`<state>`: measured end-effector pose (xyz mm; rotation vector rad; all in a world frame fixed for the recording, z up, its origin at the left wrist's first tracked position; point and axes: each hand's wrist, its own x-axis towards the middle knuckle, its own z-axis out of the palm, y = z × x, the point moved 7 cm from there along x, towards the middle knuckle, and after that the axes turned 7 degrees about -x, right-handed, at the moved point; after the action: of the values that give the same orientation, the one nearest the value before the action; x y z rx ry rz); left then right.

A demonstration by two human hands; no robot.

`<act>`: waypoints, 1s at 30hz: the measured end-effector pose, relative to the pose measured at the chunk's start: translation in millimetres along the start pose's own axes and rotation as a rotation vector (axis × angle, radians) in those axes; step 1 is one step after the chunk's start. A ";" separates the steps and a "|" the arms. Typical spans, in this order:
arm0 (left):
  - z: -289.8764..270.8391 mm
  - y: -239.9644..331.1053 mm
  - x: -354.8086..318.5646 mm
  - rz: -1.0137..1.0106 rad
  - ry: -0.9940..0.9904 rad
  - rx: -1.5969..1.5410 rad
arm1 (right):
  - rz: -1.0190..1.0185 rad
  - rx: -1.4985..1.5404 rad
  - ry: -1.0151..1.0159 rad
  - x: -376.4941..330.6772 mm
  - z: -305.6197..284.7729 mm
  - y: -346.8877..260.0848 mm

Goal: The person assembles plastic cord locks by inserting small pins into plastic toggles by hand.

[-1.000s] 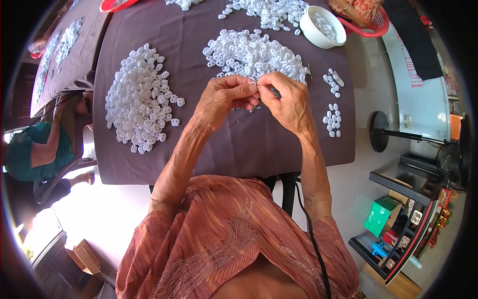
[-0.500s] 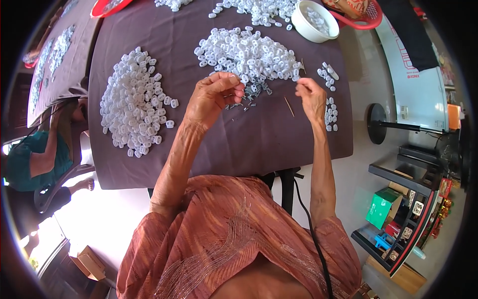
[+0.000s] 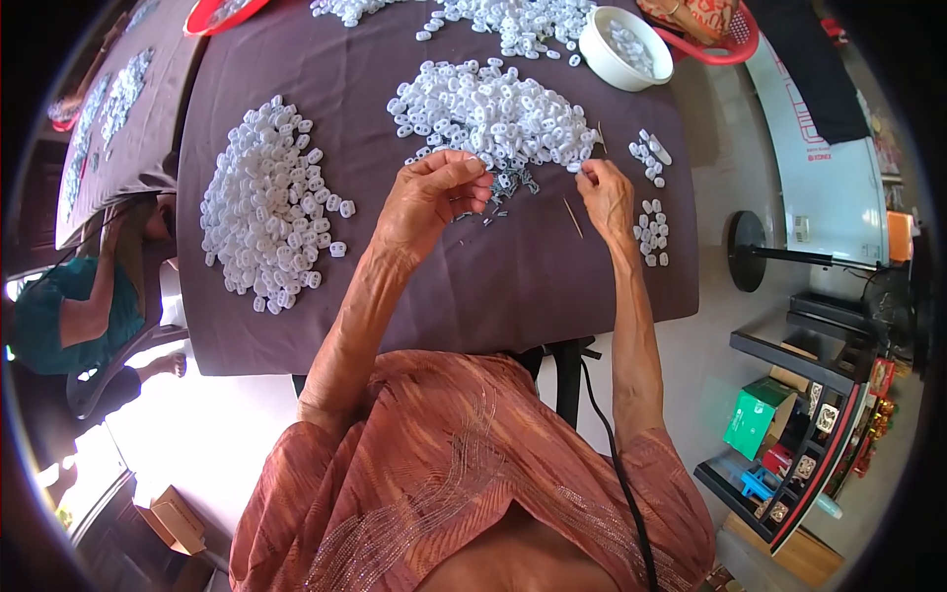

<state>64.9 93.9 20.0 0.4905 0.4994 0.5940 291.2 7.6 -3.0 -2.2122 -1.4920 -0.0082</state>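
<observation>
Above the brown cloth-covered bench (image 3: 473, 306), the left hand's (image 3: 431, 200) grip is curled nearly closed; the right hand's (image 3: 608, 200) is narrowed. Whether anything is held cannot be told. Beyond, slim grey pins (image 3: 512, 185) are strewn beside a heap of small white oval plastic pieces (image 3: 493, 111), its right edge neighboured by the right fingertips (image 3: 584, 179).

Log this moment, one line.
left hand: curled, contents unclear | right hand: beside central white-piece pile, contents unclear | thin stick: on brown cloth
</observation>
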 end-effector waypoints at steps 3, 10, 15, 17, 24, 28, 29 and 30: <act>9.5 3.0 1.7 0.005 -0.012 0.001 | 0.013 0.206 -0.046 3.1 -10.9 -28.0; 34.2 17.7 3.8 0.085 -0.036 -0.042 | 0.193 1.145 -0.236 27.6 -40.4 -99.3; 54.1 40.2 0.9 0.217 -0.075 -0.106 | 0.098 1.159 -0.226 40.3 -67.1 -140.1; 63.1 51.8 -2.8 0.287 -0.116 -0.138 | 0.074 1.153 -0.205 44.9 -76.4 -149.0; 69.2 63.8 -10.6 0.362 -0.094 -0.205 | -0.064 0.928 -0.037 53.2 -100.4 -177.7; 66.3 68.0 -12.3 0.399 -0.105 -0.212 | -0.136 0.727 0.046 53.1 -104.4 -186.7; 65.9 68.7 -12.3 0.402 -0.110 -0.212 | -0.137 0.724 0.042 53.6 -103.9 -187.6; 65.6 69.3 -12.4 0.405 -0.115 -0.212 | -0.179 0.639 0.078 53.2 -106.4 -190.3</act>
<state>65.5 117.6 113.3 0.4228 0.2223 0.9894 172.6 70.5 176.9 -1.5511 -1.3964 0.2815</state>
